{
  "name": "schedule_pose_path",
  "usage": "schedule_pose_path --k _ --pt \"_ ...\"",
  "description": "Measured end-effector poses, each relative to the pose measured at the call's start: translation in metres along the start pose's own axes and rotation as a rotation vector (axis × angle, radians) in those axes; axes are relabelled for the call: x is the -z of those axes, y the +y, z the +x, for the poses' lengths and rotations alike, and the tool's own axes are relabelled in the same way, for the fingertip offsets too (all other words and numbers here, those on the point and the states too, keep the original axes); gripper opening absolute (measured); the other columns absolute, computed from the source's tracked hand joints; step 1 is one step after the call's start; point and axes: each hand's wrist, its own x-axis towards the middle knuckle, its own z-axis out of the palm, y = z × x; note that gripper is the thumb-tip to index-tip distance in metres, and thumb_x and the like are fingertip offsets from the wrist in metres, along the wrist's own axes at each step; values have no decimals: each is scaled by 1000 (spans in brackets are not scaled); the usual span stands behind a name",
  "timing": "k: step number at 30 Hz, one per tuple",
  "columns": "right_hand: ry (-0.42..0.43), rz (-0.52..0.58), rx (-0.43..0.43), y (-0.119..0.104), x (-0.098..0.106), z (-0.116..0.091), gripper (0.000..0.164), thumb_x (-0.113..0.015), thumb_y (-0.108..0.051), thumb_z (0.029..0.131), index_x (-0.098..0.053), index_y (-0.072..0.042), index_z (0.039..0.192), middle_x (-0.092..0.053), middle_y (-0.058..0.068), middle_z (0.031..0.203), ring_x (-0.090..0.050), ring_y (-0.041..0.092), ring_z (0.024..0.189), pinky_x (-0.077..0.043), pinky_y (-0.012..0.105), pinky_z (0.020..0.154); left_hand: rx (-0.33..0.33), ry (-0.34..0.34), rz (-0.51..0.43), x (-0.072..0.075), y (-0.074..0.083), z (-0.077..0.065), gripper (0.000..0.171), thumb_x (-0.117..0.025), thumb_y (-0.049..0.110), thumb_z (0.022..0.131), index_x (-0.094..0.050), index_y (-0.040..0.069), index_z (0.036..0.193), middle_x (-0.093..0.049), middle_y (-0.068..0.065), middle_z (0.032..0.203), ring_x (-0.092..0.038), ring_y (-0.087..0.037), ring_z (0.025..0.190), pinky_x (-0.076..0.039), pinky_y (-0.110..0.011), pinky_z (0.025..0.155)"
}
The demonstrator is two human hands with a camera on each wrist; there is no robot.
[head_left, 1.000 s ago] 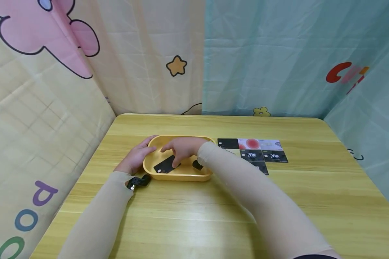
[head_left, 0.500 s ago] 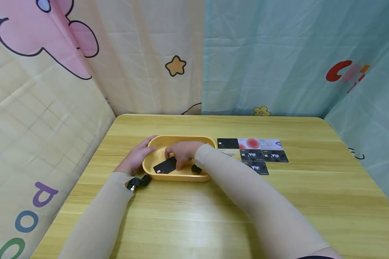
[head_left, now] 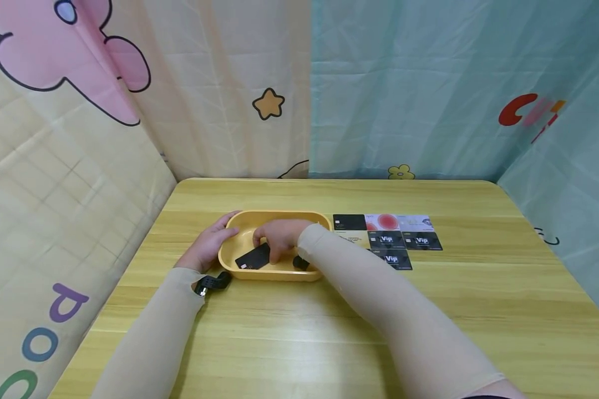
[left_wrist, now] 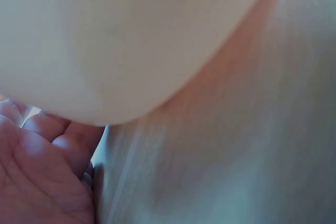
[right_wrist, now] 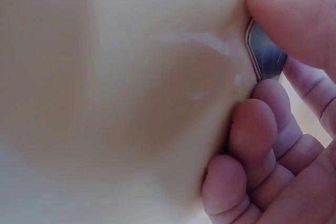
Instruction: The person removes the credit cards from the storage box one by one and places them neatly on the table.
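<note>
A yellow oval plastic tray [head_left: 279, 275] stands on the wooden table. My left hand [head_left: 208, 244] holds its left end, thumb over the rim and fingers along the outside; the left wrist view shows part of this hand [left_wrist: 47, 166] beside the tray wall. Inside the tray, my right hand [head_left: 282, 235] pinches black cards [head_left: 253, 258] near the tray floor. Several layered card edges [right_wrist: 266, 51] show between thumb and curled fingers in the right wrist view. A dark strap piece [head_left: 301, 262] shows under the right wrist.
Right of the tray, several cards lie in rows: a black card [head_left: 349, 222], a red-patterned card [head_left: 381, 222], a pale card [head_left: 415, 223], a cream card [head_left: 355, 238] and black Vip cards [head_left: 422, 241]. Curtains [head_left: 229, 111] surround the table [head_left: 479, 310] at the back and sides.
My right hand has lowered onto the black cards and its fingers have drawn in to pinch them. The left hand stays on the tray's end.
</note>
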Motion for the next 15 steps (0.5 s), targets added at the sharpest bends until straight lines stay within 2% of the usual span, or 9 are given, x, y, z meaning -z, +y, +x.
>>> schedule_pose_path --k 15 --pt "-3 12 -9 0 0 1 45 -87 -14 85 -66 -26 122 -63 0 113 -57 19 103 -46 29 87 -3 -7 4 0 0 0 56 -39 23 114 -24 22 168 -34 -19 166 -64 -15 120 -59 -25 93"
